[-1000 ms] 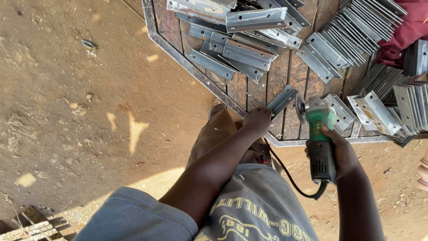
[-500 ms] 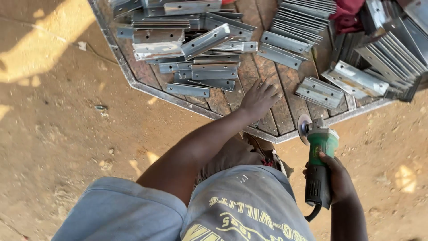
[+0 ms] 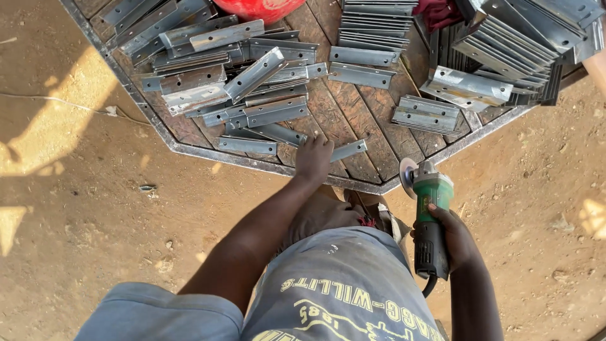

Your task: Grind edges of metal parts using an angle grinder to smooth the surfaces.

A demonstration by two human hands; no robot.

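Observation:
My left hand (image 3: 314,156) rests on a short grey metal angle piece (image 3: 348,150) lying at the near edge of a wooden table (image 3: 360,120) with a metal rim. The fingers press on its left end. My right hand (image 3: 456,235) grips the black handle of a green angle grinder (image 3: 430,208), held off the table's edge over the dirt, disc pointing toward the table. A loose heap of metal angle pieces (image 3: 233,82) lies left of my left hand.
Stacked rows of metal pieces (image 3: 505,44) fill the table's far right, another stack (image 3: 427,113) sits nearer. A red round object (image 3: 265,7) and a dark red cloth (image 3: 442,11) lie at the back. Sandy ground (image 3: 95,208) surrounds the table. The grinder's cord (image 3: 429,287) hangs below.
My left hand has reached further onto the table and settled on an angle piece near the edge. The grinder has stayed in my right hand, low beside the table. The view has shifted.

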